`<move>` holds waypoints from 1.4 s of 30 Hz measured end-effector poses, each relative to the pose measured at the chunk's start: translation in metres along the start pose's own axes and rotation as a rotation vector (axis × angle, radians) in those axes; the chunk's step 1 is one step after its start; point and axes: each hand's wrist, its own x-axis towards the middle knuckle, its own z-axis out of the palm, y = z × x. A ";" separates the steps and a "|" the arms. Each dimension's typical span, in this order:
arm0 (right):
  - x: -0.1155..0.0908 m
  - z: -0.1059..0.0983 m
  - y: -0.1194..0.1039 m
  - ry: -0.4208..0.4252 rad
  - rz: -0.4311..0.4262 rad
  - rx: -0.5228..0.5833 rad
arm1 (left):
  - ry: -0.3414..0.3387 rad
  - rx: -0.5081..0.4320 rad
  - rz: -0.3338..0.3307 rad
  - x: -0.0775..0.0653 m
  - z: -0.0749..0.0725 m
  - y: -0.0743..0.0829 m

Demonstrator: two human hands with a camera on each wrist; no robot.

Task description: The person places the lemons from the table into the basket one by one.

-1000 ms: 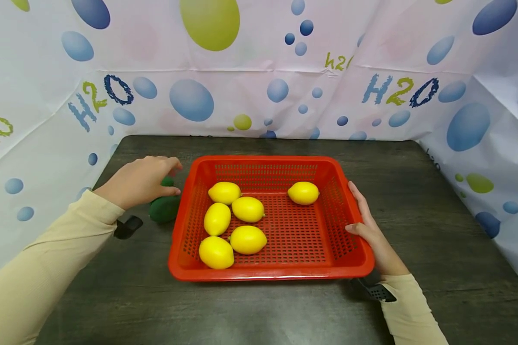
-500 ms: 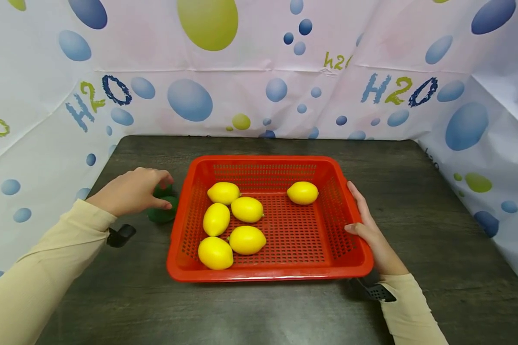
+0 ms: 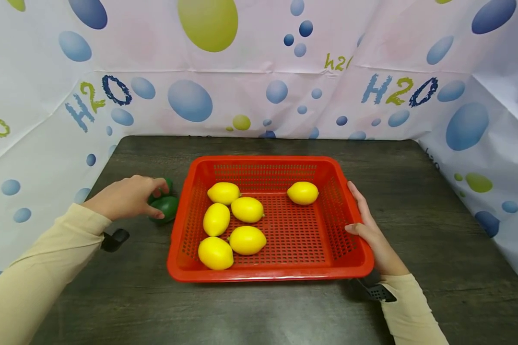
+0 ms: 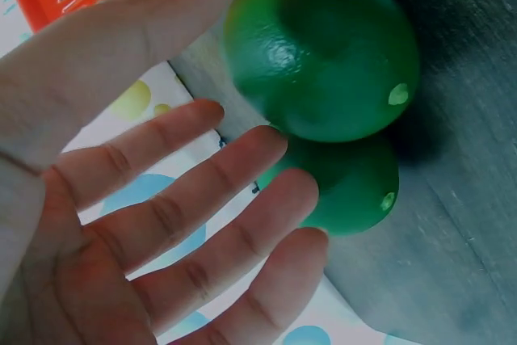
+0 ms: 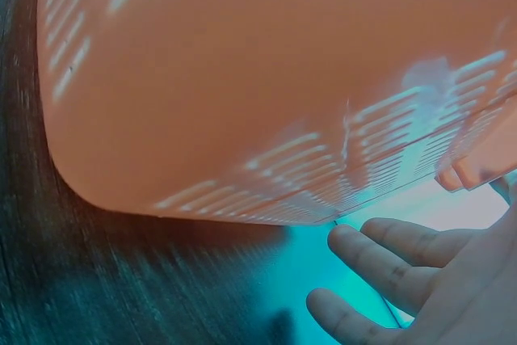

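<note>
Two smooth green fruits, one nearer [image 3: 166, 208] and one farther [image 4: 355, 191], lie side by side on the dark table left of the basket. My left hand [image 3: 128, 196] reaches over them with fingers spread and slightly bent; in the left wrist view the thumb stands apart from the nearer fruit. Whether any fingertip touches the farther one, I cannot tell. A red perforated basket [image 3: 280, 275] stands in the middle, and my right hand [image 3: 373, 239] holds its right side, thumb inside the rim and fingers outside. Several yellow lemons [image 3: 248, 210] lie inside, mostly at the left.
A single lemon [image 3: 303, 193] sits apart at the basket's back right. Around the dark table [image 3: 414, 191], a white sheet [image 3: 241, 86] with printed bubbles hangs at the back and both sides. The basket's left wall stands close beside the green fruits.
My left hand has moved left and down, away from the basket rim, exposing more of the green fruits. The right hand, basket and lemons stay where they were.
</note>
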 end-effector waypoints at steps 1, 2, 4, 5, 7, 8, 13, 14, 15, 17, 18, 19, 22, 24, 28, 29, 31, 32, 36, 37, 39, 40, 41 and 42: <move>0.000 0.000 0.000 0.002 0.000 0.000 | -0.003 -0.001 0.003 0.000 0.001 -0.001; 0.000 0.000 0.000 0.003 0.001 0.000 | -0.002 -0.001 0.006 0.000 0.001 -0.001; 0.000 0.000 0.000 0.004 0.003 -0.002 | -0.001 -0.002 0.008 0.000 0.003 -0.002; 0.000 0.000 0.000 0.004 0.004 0.000 | 0.002 -0.001 0.012 -0.001 0.003 -0.002; 0.000 0.000 -0.001 0.005 0.003 -0.002 | 0.003 0.000 0.015 -0.001 0.003 -0.003; 0.000 0.000 -0.001 0.007 0.002 -0.003 | 0.004 -0.002 0.014 -0.001 0.003 -0.004; 0.000 -0.001 -0.001 0.014 0.000 -0.006 | 0.009 -0.007 0.014 0.000 0.004 -0.005; -0.001 -0.001 -0.001 0.015 0.000 -0.007 | 0.012 -0.011 0.015 0.000 0.005 -0.006; -0.001 -0.001 -0.001 0.015 0.001 -0.008 | 0.014 -0.017 0.017 0.000 0.005 -0.006; -0.001 -0.001 -0.001 0.014 -0.001 -0.010 | 0.016 -0.030 0.017 0.001 0.007 -0.007; -0.001 -0.001 0.000 0.014 -0.001 -0.010 | 0.015 -0.037 0.018 0.001 0.008 -0.008; -0.001 -0.001 0.000 0.014 -0.002 -0.007 | 0.013 -0.044 0.016 0.002 0.009 -0.009; -0.001 0.000 0.000 0.010 -0.007 0.005 | 0.009 -0.056 0.007 0.004 0.011 -0.009; -0.001 0.000 0.000 0.008 -0.010 0.011 | 0.007 -0.061 0.009 0.005 0.011 -0.008; -0.001 0.001 0.000 0.006 -0.010 0.016 | 0.007 -0.076 0.019 0.008 0.013 -0.003; -0.001 0.001 0.000 0.005 -0.010 0.015 | 0.007 -0.079 0.022 0.009 0.013 -0.002; -0.001 0.001 0.000 0.003 -0.011 0.012 | 0.004 -0.086 0.025 0.010 0.014 0.000; -0.001 0.001 0.001 0.003 -0.011 0.011 | 0.002 -0.089 0.027 0.010 0.015 0.000; -0.001 0.001 0.001 0.006 -0.011 0.009 | 0.001 -0.100 0.047 0.011 0.016 0.002; -0.001 0.001 0.001 0.007 -0.011 0.009 | 0.001 -0.099 0.056 0.011 0.016 0.003; -0.002 0.001 0.001 0.006 -0.011 0.011 | 0.001 -0.094 0.075 0.011 0.017 0.004; -0.002 0.001 0.001 0.007 -0.013 0.011 | 0.001 -0.089 0.083 0.011 0.018 0.004; -0.002 0.001 0.001 0.007 -0.013 0.010 | 0.002 -0.085 0.091 0.012 0.018 0.004; -0.002 0.001 0.001 0.008 -0.012 0.010 | 0.006 -0.082 0.098 0.012 0.019 0.004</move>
